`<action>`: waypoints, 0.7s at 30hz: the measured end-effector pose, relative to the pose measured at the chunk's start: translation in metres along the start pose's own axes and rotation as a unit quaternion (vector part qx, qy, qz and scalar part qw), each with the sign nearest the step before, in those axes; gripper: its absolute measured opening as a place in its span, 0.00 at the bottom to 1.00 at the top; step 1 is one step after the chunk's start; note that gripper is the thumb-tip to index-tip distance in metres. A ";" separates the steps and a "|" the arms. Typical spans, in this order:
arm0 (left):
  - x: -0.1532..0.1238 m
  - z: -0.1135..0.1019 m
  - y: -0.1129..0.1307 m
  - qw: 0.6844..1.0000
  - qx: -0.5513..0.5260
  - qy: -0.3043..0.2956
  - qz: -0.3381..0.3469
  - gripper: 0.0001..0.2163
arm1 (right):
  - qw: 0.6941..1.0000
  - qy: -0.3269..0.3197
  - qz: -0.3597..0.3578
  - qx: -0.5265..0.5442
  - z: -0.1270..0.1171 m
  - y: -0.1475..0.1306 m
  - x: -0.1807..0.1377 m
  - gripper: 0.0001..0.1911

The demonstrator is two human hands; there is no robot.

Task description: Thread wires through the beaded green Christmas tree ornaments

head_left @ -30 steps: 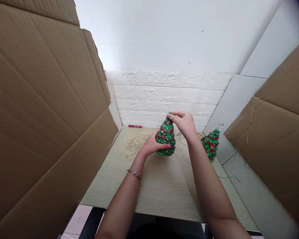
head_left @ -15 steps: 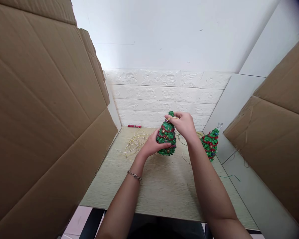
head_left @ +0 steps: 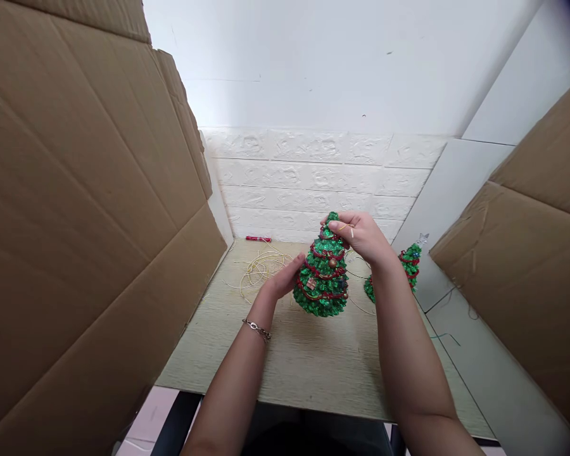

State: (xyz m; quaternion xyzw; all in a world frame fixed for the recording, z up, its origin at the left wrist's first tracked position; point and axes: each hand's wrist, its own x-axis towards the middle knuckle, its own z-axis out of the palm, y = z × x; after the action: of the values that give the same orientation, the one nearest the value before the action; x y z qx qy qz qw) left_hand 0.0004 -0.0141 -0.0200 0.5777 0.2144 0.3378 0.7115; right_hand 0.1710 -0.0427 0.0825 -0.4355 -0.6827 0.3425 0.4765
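Here the green tree (head_left: 322, 278) stands upright on the table (head_left: 294, 361); the right hand (head_left: 361, 235) pinches its tip from the right, and the left hand (head_left: 280, 282) rests open against its lower left side.

Bright, even, diffuse light fills the view, and the plain white painted wall (head_left: 313, 76) is nearly washed out. Shadows are faint and soft: a slight darkening on the pale wood-grain tabletop (head_left: 294, 361) at the foot of the small green glittery Christmas tree with red garland (head_left: 322, 285), whose foil gives tiny sparkles (no harsh glare). The centre is sharp. Wide-angle distortion stretches the tall brown corrugated cardboard sheet (head_left: 76, 221) at the left edge; the top right corner is dark and blurred.
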 end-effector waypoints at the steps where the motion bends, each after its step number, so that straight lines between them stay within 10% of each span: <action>1: -0.002 0.002 0.000 1.000 -0.014 -0.021 -0.016 0.33 | 1.000 -0.008 0.006 0.012 -0.001 0.002 0.000 0.19; 9: -0.009 0.015 0.010 0.993 0.006 -0.114 -0.010 0.41 | 0.994 -0.018 -0.002 0.108 -0.010 0.016 0.005 0.23; 21: -0.003 0.008 -0.001 0.998 -0.057 -0.034 0.009 0.34 | 0.992 0.042 0.028 0.117 -0.001 0.017 0.013 0.21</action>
State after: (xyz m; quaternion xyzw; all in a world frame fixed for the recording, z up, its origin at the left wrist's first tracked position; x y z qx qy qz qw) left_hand 0.0047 -0.0218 -0.0197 0.5493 0.1657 0.3361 0.7469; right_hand 0.1743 -0.0242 0.0721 -0.4095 -0.6049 0.4148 0.5426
